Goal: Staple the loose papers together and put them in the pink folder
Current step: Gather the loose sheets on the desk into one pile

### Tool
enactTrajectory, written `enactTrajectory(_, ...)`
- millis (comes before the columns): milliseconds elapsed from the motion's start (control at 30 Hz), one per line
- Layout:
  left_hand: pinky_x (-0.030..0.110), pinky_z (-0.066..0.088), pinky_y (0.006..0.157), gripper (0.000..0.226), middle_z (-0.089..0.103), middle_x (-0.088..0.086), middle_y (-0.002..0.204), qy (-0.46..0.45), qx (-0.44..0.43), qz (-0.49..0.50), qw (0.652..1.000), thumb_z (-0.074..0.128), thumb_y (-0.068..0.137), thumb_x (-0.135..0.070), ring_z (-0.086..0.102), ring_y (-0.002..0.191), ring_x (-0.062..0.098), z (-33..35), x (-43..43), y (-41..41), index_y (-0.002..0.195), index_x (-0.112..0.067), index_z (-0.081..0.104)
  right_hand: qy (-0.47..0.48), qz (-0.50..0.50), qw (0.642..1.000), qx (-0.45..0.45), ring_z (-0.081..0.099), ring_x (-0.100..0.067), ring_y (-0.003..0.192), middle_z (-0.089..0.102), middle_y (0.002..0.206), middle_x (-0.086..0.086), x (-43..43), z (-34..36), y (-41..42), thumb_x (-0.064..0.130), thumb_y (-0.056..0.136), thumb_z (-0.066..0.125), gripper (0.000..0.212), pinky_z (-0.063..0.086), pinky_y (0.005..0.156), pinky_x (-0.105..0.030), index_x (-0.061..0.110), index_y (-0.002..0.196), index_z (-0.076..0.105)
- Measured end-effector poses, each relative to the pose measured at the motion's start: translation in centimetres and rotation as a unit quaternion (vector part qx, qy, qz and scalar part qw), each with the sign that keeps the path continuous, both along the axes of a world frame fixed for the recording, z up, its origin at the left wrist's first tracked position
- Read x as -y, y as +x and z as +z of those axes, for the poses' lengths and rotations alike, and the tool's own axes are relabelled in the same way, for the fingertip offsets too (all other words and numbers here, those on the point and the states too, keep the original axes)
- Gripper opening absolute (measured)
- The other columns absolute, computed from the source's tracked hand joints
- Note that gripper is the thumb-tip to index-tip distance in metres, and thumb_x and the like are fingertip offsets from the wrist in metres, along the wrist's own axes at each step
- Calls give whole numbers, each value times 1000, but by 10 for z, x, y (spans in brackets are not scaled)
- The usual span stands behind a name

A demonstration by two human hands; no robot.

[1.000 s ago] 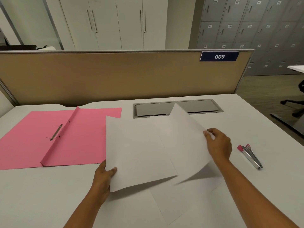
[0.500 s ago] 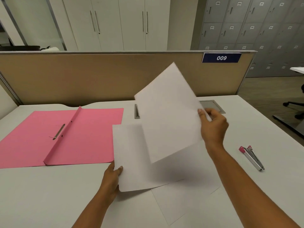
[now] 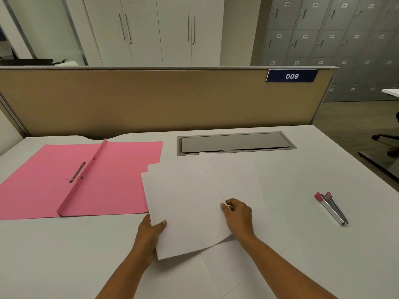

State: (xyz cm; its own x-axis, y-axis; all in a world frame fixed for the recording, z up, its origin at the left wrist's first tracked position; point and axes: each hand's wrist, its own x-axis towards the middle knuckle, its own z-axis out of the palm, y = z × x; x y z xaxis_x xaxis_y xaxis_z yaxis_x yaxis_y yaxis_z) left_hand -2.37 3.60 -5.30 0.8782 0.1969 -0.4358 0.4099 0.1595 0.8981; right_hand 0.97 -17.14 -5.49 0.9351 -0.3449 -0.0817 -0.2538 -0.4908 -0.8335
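Note:
Two white sheets (image 3: 185, 203) lie stacked, slightly offset, in the middle of the desk, lifted a little at the near edge. My left hand (image 3: 152, 230) grips their near left corner, thumb on top. My right hand (image 3: 238, 214) pinches the right edge of the top sheet. Another white sheet (image 3: 235, 264) lies flat on the desk under them, reaching toward me. The pink folder (image 3: 54, 180) lies open to the left, with a metal fastener (image 3: 77, 172) near its spine. A pink and silver stapler (image 3: 331, 208) rests on the desk to the right, apart from both hands.
A grey cable hatch (image 3: 236, 143) is set into the white desk (image 3: 64, 255) behind the papers. A tan divider panel (image 3: 151, 100) with a "009" label closes the far edge. The desk's right edge drops to the floor, where an office chair base stands.
My right hand has brought the raised sheet down onto the sheet held by my left hand, and now grips its right edge low over the desk.

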Motion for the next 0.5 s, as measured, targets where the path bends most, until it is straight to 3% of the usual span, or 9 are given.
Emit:
enactTrajectory(100,47,50,88,38,61,19,117,28,9,-4,1000,49,89,4,61,97,38,-3,-4,-1,125,-8,48,-66,26,998,2,57,-16,80,63,87,-6,16,5,6,15,88,58,25,39,73,-18,4,110,64)
enactTrajectory(167,47,50,87,38,62,18,115,31,15,0,999,48,89,4,61,97,38,-6,-6,0,125,-8,48,-129,35,991,-20,58,-21,101,62,108,-9,31,8,12,14,88,58,33,40,81,-20,5,120,57)
enactTrajectory(233,47,49,88,39,61,17,112,28,17,4,999,49,89,4,61,96,37,-9,-7,0,125,-8,48,-230,39,968,-96,44,-26,123,50,129,-10,45,11,17,27,86,60,48,40,96,-30,7,128,47)
enactTrajectory(300,49,49,90,39,61,17,112,24,17,5,1000,49,89,4,61,97,37,-11,-8,-1,126,-8,48,-289,51,941,-170,36,-28,129,40,135,-10,55,14,19,43,82,61,64,38,101,-36,8,131,40)
enactTrajectory(500,49,49,91,37,61,16,112,21,20,14,999,48,90,3,60,97,36,-13,-6,2,124,-9,49,-293,88,926,-219,33,-29,131,33,139,-8,64,17,25,56,74,64,81,36,102,-42,12,135,34)
